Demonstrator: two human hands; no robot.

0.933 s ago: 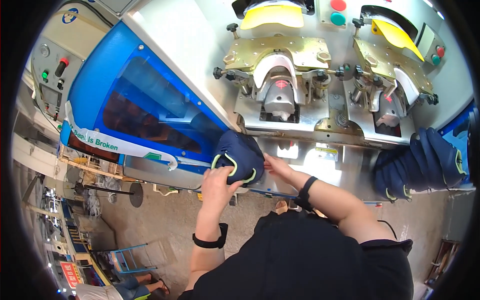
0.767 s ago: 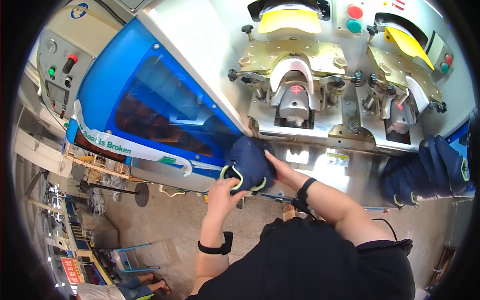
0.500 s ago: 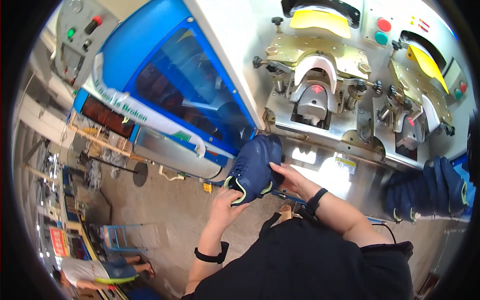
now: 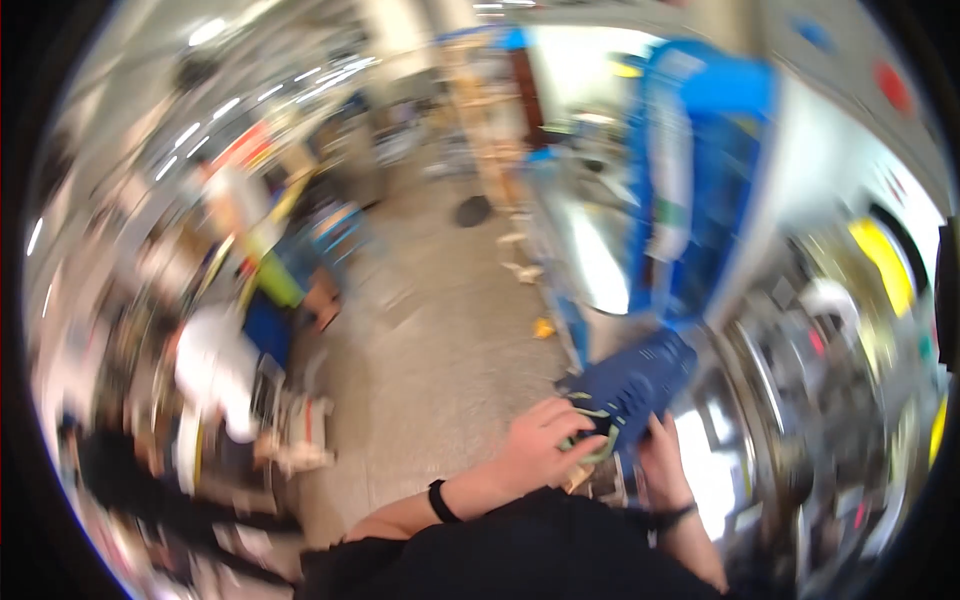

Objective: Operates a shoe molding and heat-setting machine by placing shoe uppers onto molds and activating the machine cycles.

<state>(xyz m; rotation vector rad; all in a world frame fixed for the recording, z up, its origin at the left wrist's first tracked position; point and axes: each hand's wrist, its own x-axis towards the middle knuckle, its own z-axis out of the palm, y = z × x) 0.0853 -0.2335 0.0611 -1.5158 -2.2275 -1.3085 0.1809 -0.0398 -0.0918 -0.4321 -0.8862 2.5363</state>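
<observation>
Dark blue shoe uppers [image 4: 635, 385] with lime-green lining are held in front of me, toes pointing away toward the machine; blur hides whether one or two are there. My left hand [image 4: 550, 440] grips the heel opening, with fingers curled over the green-edged collar. On the right side, my right hand [image 4: 664, 460] holds the upper's lower flank between thumb and fingers. Both hands touch the uppers close to my body, above the machine's front edge.
A blue-hooded machine [image 4: 690, 190] stands just beyond the uppers. Blurred metal pressing stations with a yellow guard [image 4: 884, 265] lie to the right. One person in a white top [image 4: 215, 365] and another farther off [image 4: 240, 205] are at the left, beside workbenches.
My view has swung left, so the aisle and people at the left show more and the machine sits farther right. Both hands still hold the dark blue uppers.
</observation>
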